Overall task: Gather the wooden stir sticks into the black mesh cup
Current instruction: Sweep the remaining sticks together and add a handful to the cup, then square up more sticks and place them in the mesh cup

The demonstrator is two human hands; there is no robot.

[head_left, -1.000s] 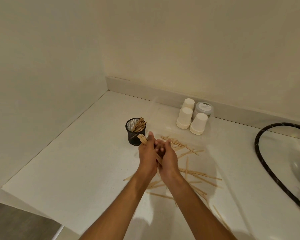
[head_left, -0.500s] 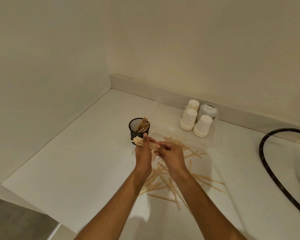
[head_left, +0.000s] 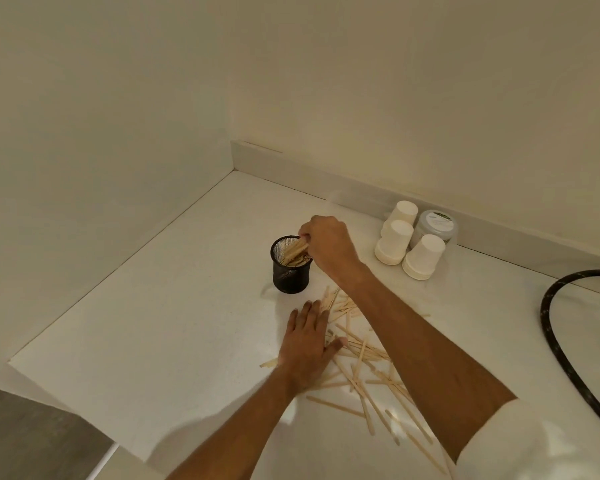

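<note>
- Right hand (head_left: 328, 249) over the far-right rim of the black mesh cup (head_left: 290, 271), fingers (head_left: 305, 240) curled round a bunch of sticks (head_left: 294, 252) whose lower ends sit inside the cup; bunch leans toward the right.
- Cup stands upright on the white worktop (head_left: 160, 327), approx. mid-scene, left of the paper cups.
- Left hand (head_left: 307, 344) lies flat on the worktop near the cup, fingers straight & spread, palm down, holding nothing; its thumb side touches the left edge of the loose sticks (head_left: 361, 358).
- Loose sticks scattered on the worktop, near & right of the cup, criss-crossed, running under the right forearm & on toward the near edge; a few poke out left of the left wrist.
- 3 stacks of white paper cups (head_left: 425, 256) upside down at far right, w/ a clear lidded tub (head_left: 437, 225) just behind them, by the backsplash.
- Black hose (head_left: 561, 341) curves along the right edge, well apart from the cup.
- White sleeve (head_left: 534, 441) at near right.
</note>
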